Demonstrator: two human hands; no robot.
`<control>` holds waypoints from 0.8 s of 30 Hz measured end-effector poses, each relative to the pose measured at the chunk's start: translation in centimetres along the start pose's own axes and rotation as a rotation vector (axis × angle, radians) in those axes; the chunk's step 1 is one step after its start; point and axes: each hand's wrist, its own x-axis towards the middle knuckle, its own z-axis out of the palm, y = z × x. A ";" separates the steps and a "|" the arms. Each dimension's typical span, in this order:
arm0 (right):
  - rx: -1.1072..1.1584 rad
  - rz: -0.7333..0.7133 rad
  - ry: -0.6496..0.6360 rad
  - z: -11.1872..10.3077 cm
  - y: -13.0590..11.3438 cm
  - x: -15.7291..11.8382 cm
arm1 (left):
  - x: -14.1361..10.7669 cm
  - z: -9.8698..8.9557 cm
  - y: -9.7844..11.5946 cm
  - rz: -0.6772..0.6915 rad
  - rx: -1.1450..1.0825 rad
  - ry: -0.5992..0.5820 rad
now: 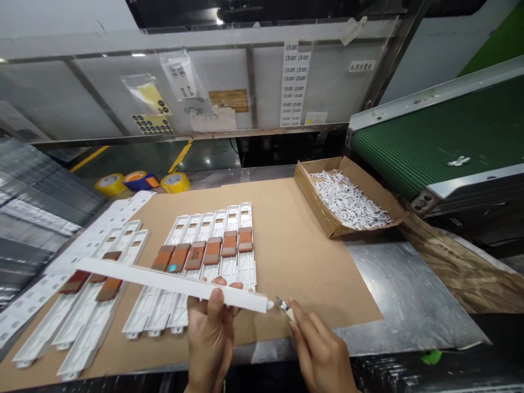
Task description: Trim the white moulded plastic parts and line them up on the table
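The left hand [210, 333] holds a white plastic strip [172, 284], the right hand [319, 349] cutters [283, 305].

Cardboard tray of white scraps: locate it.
Head view: the cardboard tray sits at the far right corner of the brown sheet, beside the green conveyor belt.

Green belt conveyor [446, 131], labelled clear panel [213, 71], yellow-striped floor [204, 155]

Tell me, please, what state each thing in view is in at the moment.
Left hand: gripping a white plastic strip.
White plastic strip: held slanting above the moulded white panels.
Right hand: holding small cutters.
Small cutters: tips just off the strip's end.
Cardboard tray: open-topped, heaped with white plastic offcuts.
Green conveyor belt: one white piece on it.
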 end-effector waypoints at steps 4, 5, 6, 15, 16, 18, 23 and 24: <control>0.027 -0.024 0.040 -0.3 -0.1 -0.1 | 0.2 0.1 -0.2 0.007 -0.002 0.016; 0.030 -0.041 0.043 -0.4 -0.2 -0.2 | 0.1 0.1 -0.3 0.012 -0.003 0.016; 0.031 -0.052 0.047 -0.4 -0.3 -0.2 | 0.1 0.1 -0.3 0.019 -0.004 0.018; 0.016 -0.046 0.067 0.2 -1.4 -0.5 | -0.3 0.3 -0.1 0.036 -0.018 0.014; 0.007 -0.045 0.066 0.2 -1.3 -0.5 | -0.3 0.3 -0.1 0.025 -0.019 0.020; -0.014 -0.042 0.062 0.2 -1.0 -0.6 | -0.3 0.2 -0.1 -0.005 -0.018 0.037; 0.058 0.030 0.002 0.2 0.7 -0.4 | -0.8 0.3 0.5 -0.067 0.006 0.002; 0.087 0.064 0.007 0.0 1.1 -0.2 | -0.9 0.3 0.7 -0.082 0.018 -0.037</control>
